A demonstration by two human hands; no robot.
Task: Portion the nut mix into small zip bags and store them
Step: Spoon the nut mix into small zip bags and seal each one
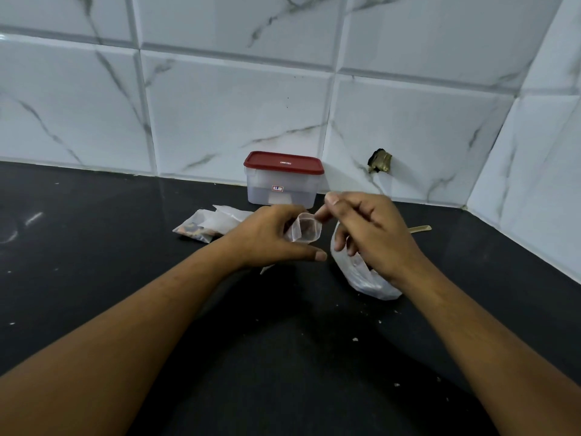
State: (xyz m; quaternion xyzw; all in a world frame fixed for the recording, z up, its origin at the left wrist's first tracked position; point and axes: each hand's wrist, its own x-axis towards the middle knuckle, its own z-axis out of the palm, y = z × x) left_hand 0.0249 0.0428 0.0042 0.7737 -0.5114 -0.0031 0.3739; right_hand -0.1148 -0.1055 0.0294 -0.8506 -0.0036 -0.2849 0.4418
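My left hand [273, 234] holds a small clear zip bag [306, 231] with its mouth open toward me; some brown nuts show inside. My right hand [367, 228] pinches the right edge of that bag's mouth between thumb and forefinger. Under my right hand lies a larger clear plastic bag of nut mix [364, 275] on the black counter [283, 341]. To the left lie several small zip bags [210, 226], at least one filled with nuts. A clear storage box with a red lid [283, 180] stands closed against the wall.
A thin wooden stick or spoon handle [419, 228] pokes out from behind my right hand. White marble tiles form a corner at the right, and a dark hole with a metal fitting [380, 161] sits low in the back wall. Crumbs [355, 339] dot the counter.
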